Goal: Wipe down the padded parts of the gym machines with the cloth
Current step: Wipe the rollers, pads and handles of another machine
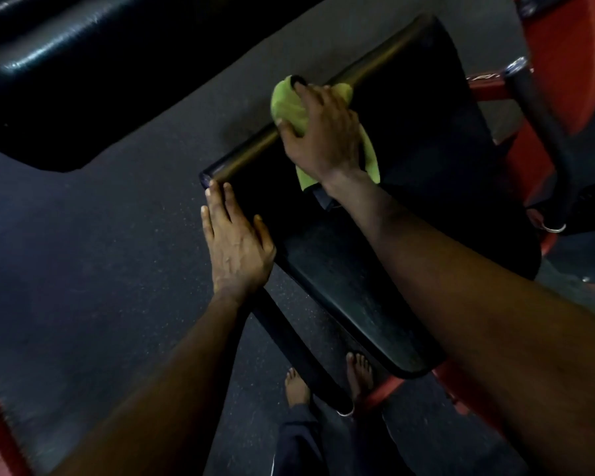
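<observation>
A black padded bench (351, 280) runs from the lower middle up toward the right. Its far pad (419, 108) has a rounded left edge that catches the light. My right hand (323, 132) grips a green cloth (287, 104) and presses it on that rounded edge; a tail of the cloth hangs out under my wrist. My left hand (234, 242) lies flat with straight fingers on the near left corner of the same pad, holding nothing.
Another black pad (93, 73) fills the upper left, close to my head. A red machine frame (560, 56) and a dark steel bar (543, 132) stand at the right. The floor is dark speckled rubber (83, 252). My bare feet (327, 379) straddle the bench's leg.
</observation>
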{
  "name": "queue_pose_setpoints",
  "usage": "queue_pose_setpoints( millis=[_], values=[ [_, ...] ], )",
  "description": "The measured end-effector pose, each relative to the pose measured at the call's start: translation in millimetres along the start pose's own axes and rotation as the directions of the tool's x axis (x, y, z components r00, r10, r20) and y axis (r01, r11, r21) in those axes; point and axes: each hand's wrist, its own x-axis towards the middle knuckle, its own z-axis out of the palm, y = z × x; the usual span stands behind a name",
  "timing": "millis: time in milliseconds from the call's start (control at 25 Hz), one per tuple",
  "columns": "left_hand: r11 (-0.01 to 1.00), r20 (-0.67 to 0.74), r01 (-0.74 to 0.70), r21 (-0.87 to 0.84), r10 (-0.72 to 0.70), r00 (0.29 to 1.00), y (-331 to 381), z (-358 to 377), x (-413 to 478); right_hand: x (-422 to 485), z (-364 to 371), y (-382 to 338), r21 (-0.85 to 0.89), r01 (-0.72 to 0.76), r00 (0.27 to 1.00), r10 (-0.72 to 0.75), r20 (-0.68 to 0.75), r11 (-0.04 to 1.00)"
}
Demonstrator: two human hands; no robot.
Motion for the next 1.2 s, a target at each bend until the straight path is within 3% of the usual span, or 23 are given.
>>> queue_pose_setpoints(
  millis=[120,280,360,480,640,720,840,920,1040,1120,1200],
  values=[
    [0.997,-0.051,0.012,-0.074,-0.016,0.999,1,-2,-2,-20,10,-31,0.051,0.311,0.942,-0.315,0.120,0.949],
    [0.999,-0.070,0.023,-0.039,-0.026,0.997,2,-2,-3,-16,11,-28,0.068,0.379,0.900,-0.385,0.205,0.923],
    [1.000,-0.072,0.024,0.014,-0.023,0.997,4,-2,-3,-14,4,-6,0.023,0.310,0.933,-0.308,0.187,0.951],
    [0.998,-0.025,0.017,0.064,-0.016,1.000,3,-3,-3,-32,-18,49,-0.001,0.072,0.997,-0.072,0.005,0.997],
    [0.991,0.003,0.016,0.131,-0.017,1.000,3,0,-4,-62,-27,71,0.017,-0.263,0.961,0.264,-0.078,0.965],
    [0.986,0.018,-0.011,0.166,0.008,1.000,3,0,-2,-75,-22,53,-0.027,-0.243,0.967,0.241,-0.078,0.970],
    [0.982,0.019,-0.038,0.186,0.035,0.999,11,-1,0,-89,-19,55,-0.050,0.041,0.999,-0.040,0.033,0.998],
    [0.983,0.021,-0.101,0.151,0.099,0.995,29,1,5,-92,-26,77,-0.014,0.107,0.993,-0.106,0.061,0.994],
    [0.983,0.025,-0.169,0.070,0.168,0.986,65,10,38,-104,-36,122,0.049,-0.147,0.985,0.150,-0.080,0.988],
    [0.984,0.008,-0.164,0.075,0.164,0.986,75,21,65,-117,-42,148,0.160,-0.348,0.905,0.376,-0.197,0.924],
    [0.982,-0.019,-0.145,0.123,0.148,0.989,73,34,78,-132,-46,162,0.232,-0.455,0.839,0.501,-0.212,0.860]
  ],
)
